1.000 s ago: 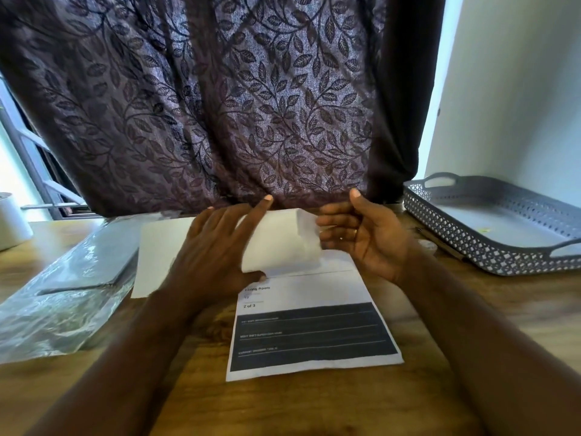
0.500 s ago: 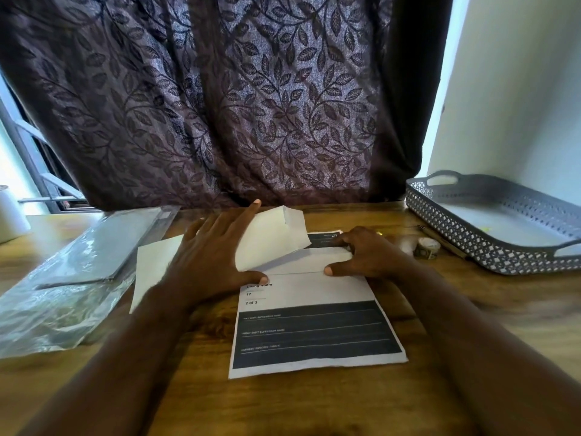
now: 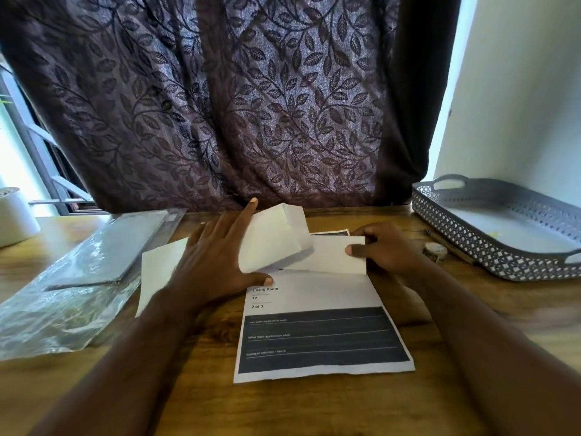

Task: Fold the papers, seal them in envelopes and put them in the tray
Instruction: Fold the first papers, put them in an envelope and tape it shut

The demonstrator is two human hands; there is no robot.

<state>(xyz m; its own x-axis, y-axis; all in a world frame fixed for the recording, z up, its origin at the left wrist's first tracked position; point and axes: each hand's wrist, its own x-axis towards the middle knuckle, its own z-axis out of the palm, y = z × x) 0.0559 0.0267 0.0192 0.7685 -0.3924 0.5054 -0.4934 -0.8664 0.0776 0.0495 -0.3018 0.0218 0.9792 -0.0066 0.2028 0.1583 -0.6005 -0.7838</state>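
Two hands: both are working at the middle of the wooden table [image 3: 283,410].
Left hand [image 3: 217,262]: it is gripping the white envelope [image 3: 273,243]. The fingers are lying nearly straight across the top, the index finger is pointing away, and the thumb is tucking under the near edge.
Envelope: it is being held tilted. Its right end is lifting off the table with the mouth flap standing open, and it is overlapping the far left corner of the paper [image 3: 314,341].
White strip [image 3: 160,272]: it is lying flat just left of the left hand. I cannot tell whether it is the envelope's other end or a separate sheet.
Right hand [image 3: 386,250]: it is pinching the right edge of the paper's folded-over top part, with the thumb on top and the other fingers curling behind.
Paper: it is lying printed side up in front of the person, with a dark block across its lower half. Its top portion is folding towards the person and sitting slightly raised.
Tray [image 3: 490,250]: grey and perforated, it is sitting at the far right, apart from the paper.
Tape roll [image 3: 435,250]: it is resting between the right hand and the tray.
Plastic packet [image 3: 78,278]: it is lying on the left of the table.
Curtain [image 3: 220,105]: it is hanging behind the table.
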